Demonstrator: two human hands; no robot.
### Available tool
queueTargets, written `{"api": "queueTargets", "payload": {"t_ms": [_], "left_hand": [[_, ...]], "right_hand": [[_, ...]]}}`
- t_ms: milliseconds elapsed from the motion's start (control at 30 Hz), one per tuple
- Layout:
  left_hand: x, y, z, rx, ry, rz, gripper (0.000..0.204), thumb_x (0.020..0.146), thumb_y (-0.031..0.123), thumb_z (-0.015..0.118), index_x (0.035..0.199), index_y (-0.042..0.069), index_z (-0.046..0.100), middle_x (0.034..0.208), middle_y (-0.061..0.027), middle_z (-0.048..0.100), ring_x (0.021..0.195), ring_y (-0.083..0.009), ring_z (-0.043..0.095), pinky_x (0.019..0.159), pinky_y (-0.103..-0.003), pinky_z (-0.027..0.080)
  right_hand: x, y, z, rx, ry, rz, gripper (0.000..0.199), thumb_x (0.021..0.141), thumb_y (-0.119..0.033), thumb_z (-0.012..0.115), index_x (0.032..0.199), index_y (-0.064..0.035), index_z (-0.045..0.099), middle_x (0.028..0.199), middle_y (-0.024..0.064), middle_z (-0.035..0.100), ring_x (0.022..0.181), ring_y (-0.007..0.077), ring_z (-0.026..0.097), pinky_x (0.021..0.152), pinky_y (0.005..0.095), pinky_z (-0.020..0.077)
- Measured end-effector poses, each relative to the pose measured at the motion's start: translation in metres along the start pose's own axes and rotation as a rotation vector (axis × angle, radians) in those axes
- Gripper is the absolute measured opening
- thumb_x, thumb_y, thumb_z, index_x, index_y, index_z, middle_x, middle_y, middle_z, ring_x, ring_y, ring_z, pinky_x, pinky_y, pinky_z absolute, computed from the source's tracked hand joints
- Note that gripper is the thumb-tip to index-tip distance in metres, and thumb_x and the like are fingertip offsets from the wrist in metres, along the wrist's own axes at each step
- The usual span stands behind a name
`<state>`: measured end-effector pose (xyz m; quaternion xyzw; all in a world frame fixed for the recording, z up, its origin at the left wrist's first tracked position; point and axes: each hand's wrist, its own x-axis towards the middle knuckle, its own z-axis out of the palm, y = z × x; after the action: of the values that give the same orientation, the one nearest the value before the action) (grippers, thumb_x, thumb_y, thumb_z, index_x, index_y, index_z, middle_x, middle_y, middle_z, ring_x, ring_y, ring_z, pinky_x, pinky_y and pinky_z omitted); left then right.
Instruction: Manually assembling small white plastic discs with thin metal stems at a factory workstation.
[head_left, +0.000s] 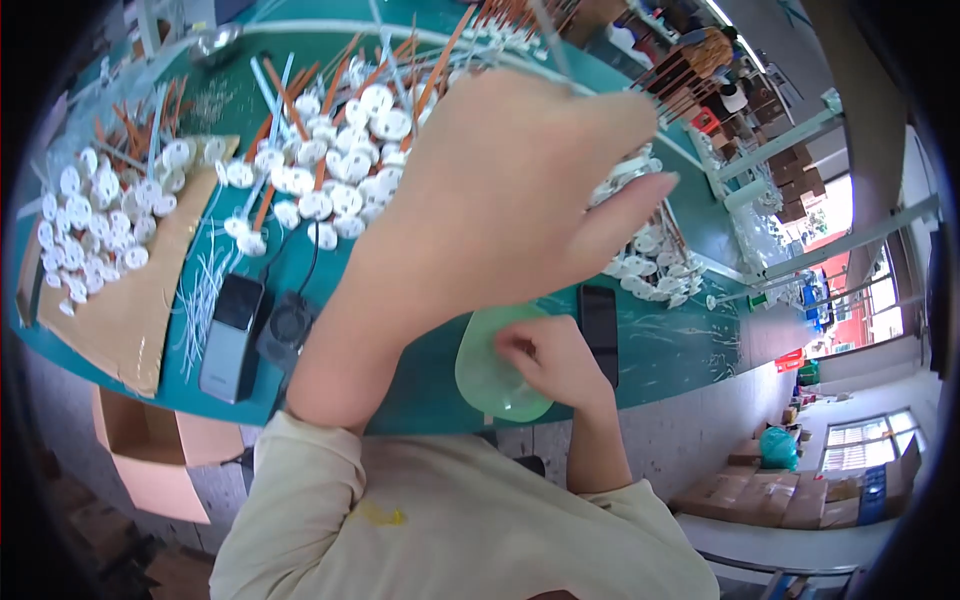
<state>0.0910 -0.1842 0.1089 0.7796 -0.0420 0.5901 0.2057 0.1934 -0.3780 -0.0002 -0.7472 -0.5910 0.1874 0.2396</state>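
Observation:
My left hand [510,180] is raised high and large in the view, back of the hand showing. Its fingers curl away at the right, with the thumb below them; what they hold, if anything, is hidden. Lower down, my right hand [562,362] is closed, with thumb and fingertips pinched together against or just over a pale green, shiny, rounded thing [490,385]. Whether this is a balloon or a bowl I cannot tell. Behind my left hand lies a big heap of white perforated discs [345,165], mixed with orange and pale sticks [440,70].
On the green table [430,390] a black phone [598,335] lies right of my right hand. A grey power bank [232,335] and a small dark fan [288,325] stand left, beside thin white strips [205,310]. More discs lie on cardboard [130,335]. An open carton [145,440] sits below.

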Motion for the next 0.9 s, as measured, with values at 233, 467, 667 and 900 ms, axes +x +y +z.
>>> {"api": "queueTargets", "payload": {"t_ms": [233, 467, 667, 900], "left_hand": [[0.003, 0.008, -0.003, -0.051, -0.079, -0.028, 0.02, 0.08, 0.016, 0.078, 0.076, 0.006, 0.061, 0.055, -0.0054, 0.053, 0.042, -0.0184, 0.048, 0.043, -0.03, 0.031], [0.005, 0.005, -0.009, -0.089, -0.092, -0.097, 0.018, 0.079, 0.013, 0.077, 0.078, 0.005, 0.061, 0.058, -0.0064, 0.056, 0.044, -0.0155, 0.054, 0.044, -0.028, 0.035], [0.005, 0.009, -0.008, -0.062, -0.146, -0.117, 0.018, 0.08, 0.014, 0.077, 0.078, 0.005, 0.062, 0.058, -0.0066, 0.057, 0.045, -0.016, 0.055, 0.044, -0.028, 0.036], [0.004, 0.011, -0.008, -0.078, -0.167, -0.128, 0.01, 0.085, 0.007, 0.07, 0.08, 0.003, 0.063, 0.059, -0.0074, 0.059, 0.048, -0.0186, 0.059, 0.046, -0.029, 0.039]], "right_hand": [[-0.011, 0.02, -0.009, 0.001, -0.02, 0.044, 0.012, 0.082, -0.007, 0.062, 0.089, 0.0, 0.068, 0.087, 0.0201, 0.068, 0.084, 0.0387, 0.066, 0.075, 0.0443, 0.0523], [0.003, 0.015, 0.019, -0.034, 0.109, -0.001, 0.01, 0.081, -0.006, 0.061, 0.089, -0.0007, 0.062, 0.09, 0.0183, 0.064, 0.089, 0.0393, 0.062, 0.078, 0.0458, 0.0502], [0.03, 0.008, 0.028, -0.047, 0.097, -0.045, 0.012, 0.082, -0.007, 0.06, 0.093, -0.0016, 0.063, 0.094, 0.0175, 0.065, 0.093, 0.0385, 0.062, 0.082, 0.0474, 0.0498], [0.047, -0.015, -0.023, -0.055, 0.093, -0.244, 0.012, 0.081, -0.01, 0.065, 0.089, -0.0027, 0.067, 0.089, 0.0152, 0.066, 0.087, 0.0364, 0.064, 0.078, 0.0449, 0.0512]]}}
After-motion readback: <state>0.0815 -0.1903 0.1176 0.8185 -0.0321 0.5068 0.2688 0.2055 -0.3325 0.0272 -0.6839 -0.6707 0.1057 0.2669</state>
